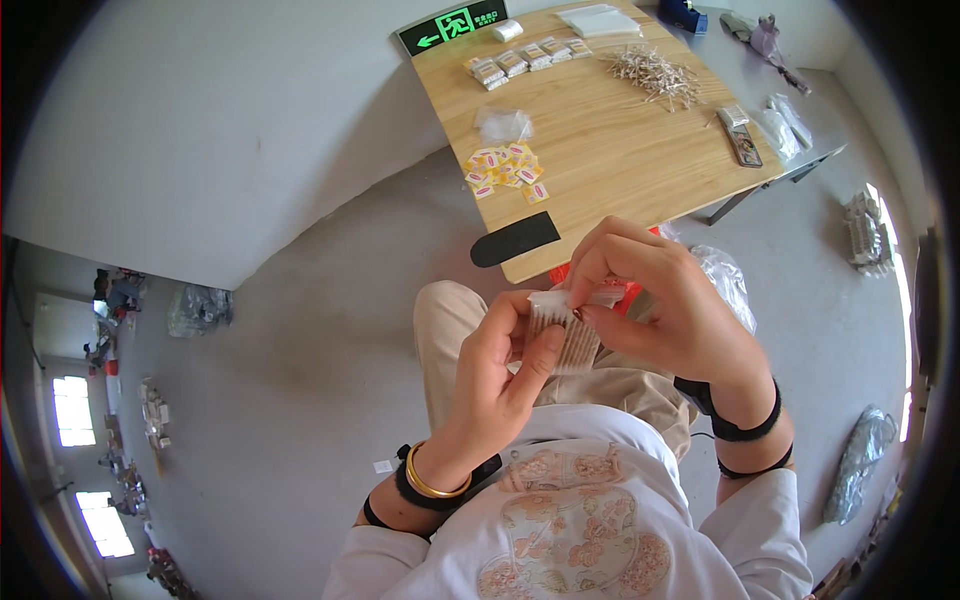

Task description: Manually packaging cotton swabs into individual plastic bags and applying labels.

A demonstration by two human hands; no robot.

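Note:
Over my lap, a small clear bag (578, 352) packed with brown-stemmed cotton swabs is held upright between both hands. My left hand (498, 368) grips its side, with the thumb pressed across the front. At the bag's top edge, my right hand (665, 295) pinches the plastic between thumb and fingers. White swab tips show through the film below the opening. Whether the top is sealed cannot be made out.
The wooden table (590, 140) ahead bears a row of filled bags (530, 58), a heap of loose swabs (655, 78), yellow-and-white cards (505, 170), clear bags (504, 125) and a phone (740, 142). A black pad (515, 240) overhangs its near left edge.

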